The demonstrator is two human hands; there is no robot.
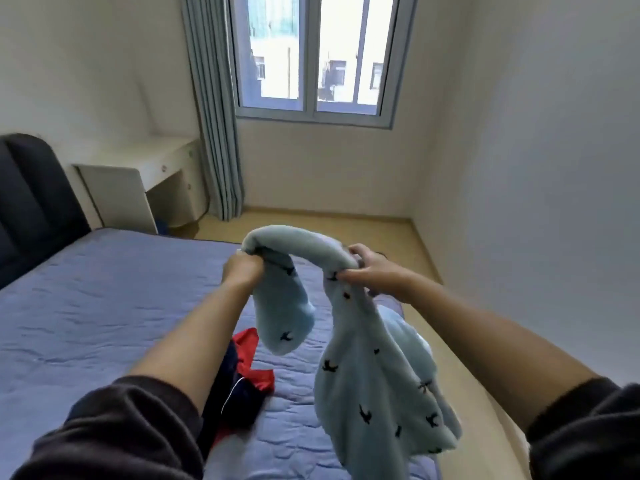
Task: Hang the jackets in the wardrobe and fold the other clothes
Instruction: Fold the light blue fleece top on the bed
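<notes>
**Fleece up, ready to sort**

You hold the fleece (pixel 374 368) above the bed (pixel 104 306): left hand (pixel 240 268) bunched round one end, right hand (pixel 372 271) pinching the other, prob. to shake it flat. Red/navy top (pixel 247 379) waits w/ it below.

Garment (pixel 363 368) above bed (pixel 86 306), desk (pixel 138 174) behind.

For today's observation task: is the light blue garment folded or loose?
Loose, not folded: left hand and right hand grip the garment above the bed, ends dangling.
</notes>
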